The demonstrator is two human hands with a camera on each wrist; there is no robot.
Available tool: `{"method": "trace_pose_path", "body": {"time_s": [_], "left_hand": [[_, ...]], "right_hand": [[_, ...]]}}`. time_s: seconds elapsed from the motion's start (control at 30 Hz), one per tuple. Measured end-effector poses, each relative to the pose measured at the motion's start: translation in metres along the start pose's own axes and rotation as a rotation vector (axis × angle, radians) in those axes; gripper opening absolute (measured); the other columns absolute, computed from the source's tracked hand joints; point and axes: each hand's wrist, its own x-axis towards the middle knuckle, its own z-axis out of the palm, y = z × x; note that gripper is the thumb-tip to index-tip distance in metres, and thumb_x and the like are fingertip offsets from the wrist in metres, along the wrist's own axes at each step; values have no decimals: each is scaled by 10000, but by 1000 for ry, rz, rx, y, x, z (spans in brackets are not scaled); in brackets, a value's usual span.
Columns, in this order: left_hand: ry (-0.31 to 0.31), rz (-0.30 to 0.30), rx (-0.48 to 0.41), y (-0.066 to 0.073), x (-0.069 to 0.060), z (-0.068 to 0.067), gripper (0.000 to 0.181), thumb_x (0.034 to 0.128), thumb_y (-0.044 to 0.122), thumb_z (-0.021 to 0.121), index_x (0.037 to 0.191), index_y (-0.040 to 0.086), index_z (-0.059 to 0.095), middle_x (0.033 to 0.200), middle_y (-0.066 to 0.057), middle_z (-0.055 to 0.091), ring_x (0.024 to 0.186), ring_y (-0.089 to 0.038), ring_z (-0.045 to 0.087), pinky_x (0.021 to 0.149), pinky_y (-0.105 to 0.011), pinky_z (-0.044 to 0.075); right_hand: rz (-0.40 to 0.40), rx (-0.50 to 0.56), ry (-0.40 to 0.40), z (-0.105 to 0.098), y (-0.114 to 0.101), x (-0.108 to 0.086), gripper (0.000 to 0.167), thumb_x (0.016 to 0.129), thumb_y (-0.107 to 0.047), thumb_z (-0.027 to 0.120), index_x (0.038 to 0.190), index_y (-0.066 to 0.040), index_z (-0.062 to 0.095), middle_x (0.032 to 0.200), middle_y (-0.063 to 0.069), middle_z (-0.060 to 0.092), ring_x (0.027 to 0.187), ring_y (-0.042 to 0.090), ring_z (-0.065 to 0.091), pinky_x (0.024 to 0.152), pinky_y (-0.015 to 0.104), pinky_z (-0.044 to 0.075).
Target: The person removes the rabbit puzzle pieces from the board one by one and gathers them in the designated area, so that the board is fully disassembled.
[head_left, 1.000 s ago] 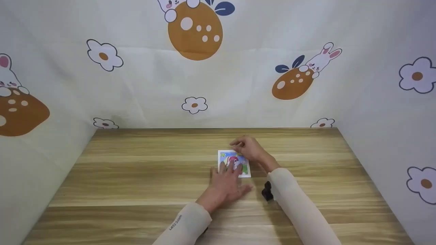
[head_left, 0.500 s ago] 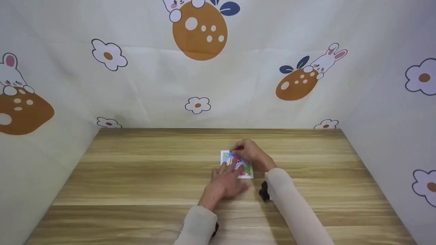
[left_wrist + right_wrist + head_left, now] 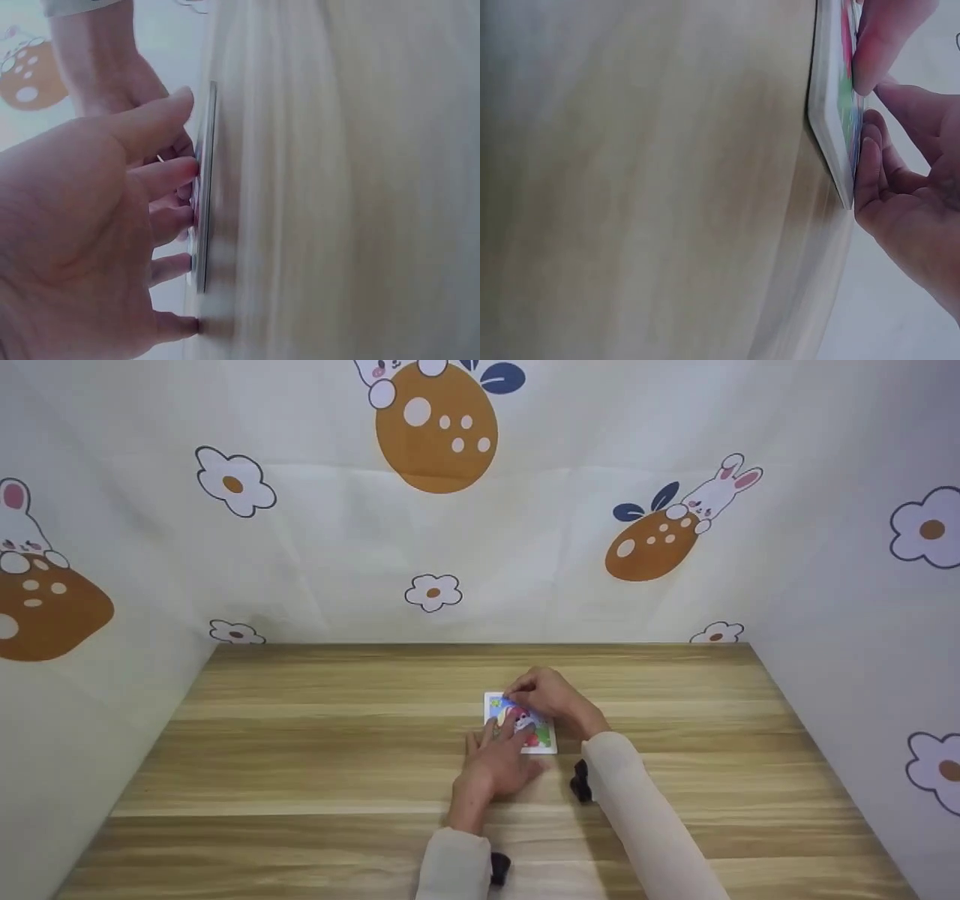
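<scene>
The left forearm (image 3: 471,804) has swung more upright and the right hand (image 3: 553,694) has dipped to the picture board's (image 3: 524,718) top edge, so both hands seem busy there now; the left hand (image 3: 496,766) spreads its fingers, tips pressing the board, grasping nothing; the board lies on the wooden counter (image 3: 300,735); the right fingers curl closely, any pinched object hidden; no brand or writing is legible.

Pale rabbit-print walls (image 3: 330,540) border a wood-grain tabletop (image 3: 315,765)
</scene>
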Motion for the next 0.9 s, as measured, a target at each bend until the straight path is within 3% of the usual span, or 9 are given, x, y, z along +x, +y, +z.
{"method": "trace_pose_path", "body": {"time_s": [0.13,0.3,0.47,0.77,0.9], "left_hand": [[24,-12,-14,0,-1,2,640,988,484,552,1546,214,394,1695,-83,170,1563,-394,116,1222,-686,82],[18,-27,-39,0,-1,3,627,998,471,540,1552,222,385,1700,-74,148,1568,-388,87,1229,-679,57],[-3,-33,-50,2,0,1,619,999,461,542,1552,232,384,1703,-57,143,1573,-374,76,1237,-662,56],[-15,-26,-35,3,-1,-1,616,1002,458,536,1554,235,379,1701,-64,145,1572,-376,74,1237,-663,58],[-7,-15,-27,3,-1,-2,615,994,442,556,1546,225,393,1697,-67,171,1567,-387,99,1228,-677,79]], "right_hand": [[-15,-21,-21,1,-1,2,169,944,-55,649,1005,-81,805,1075,85,773,998,185,680,923,385,576],[90,28,-32,2,-4,5,173,968,-100,631,1014,-119,798,1077,48,760,997,168,655,949,372,551],[155,91,-30,-1,-6,6,147,983,-159,631,1013,-124,771,1022,31,731,930,158,608,879,303,514],[146,149,-42,-3,-5,5,128,971,-184,655,1017,-127,759,1026,13,714,958,154,595,895,298,490],[131,187,-51,-2,-5,6,116,935,-146,700,1019,-90,757,996,16,721,910,132,603,825,246,493]]}}
